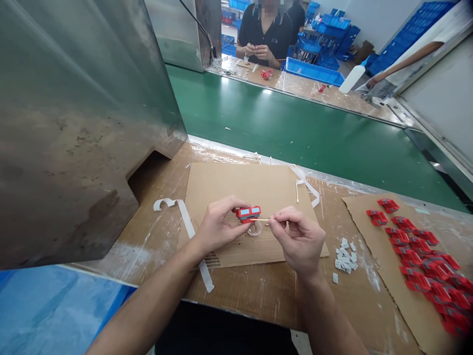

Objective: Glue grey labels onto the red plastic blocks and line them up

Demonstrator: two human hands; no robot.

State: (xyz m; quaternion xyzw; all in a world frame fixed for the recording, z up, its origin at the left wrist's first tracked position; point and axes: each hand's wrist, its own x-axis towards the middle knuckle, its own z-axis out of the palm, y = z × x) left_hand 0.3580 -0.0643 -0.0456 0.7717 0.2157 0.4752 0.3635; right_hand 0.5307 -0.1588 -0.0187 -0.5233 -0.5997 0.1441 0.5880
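Small red piece (248, 213) with two pale-blue panels, held just above the near table (251, 291), over a cardboard sheet (221, 182). Left hand (220, 224) pinches it between thumb and fingers. Right hand (301, 236) pinches a thin stick (263, 220), far end at the piece's lower edge; contact looks likely.

Small clear cup (254, 232) directly below, partly behind the left fingers; contents too small to tell. White tape (186, 219) crosses the sheet's left side; a cotton swab (297, 192) lies at its right.

Right of the sheet: loose heap of grey tiles (345, 257). Beyond, a second cardboard sheet (358, 209) bearing many red pieces (410, 256).

Across the green belt (295, 123): long blue crate (314, 73), contents unclear; white bottle (352, 79), upright but tilted; seated co-worker (264, 37), hands together.
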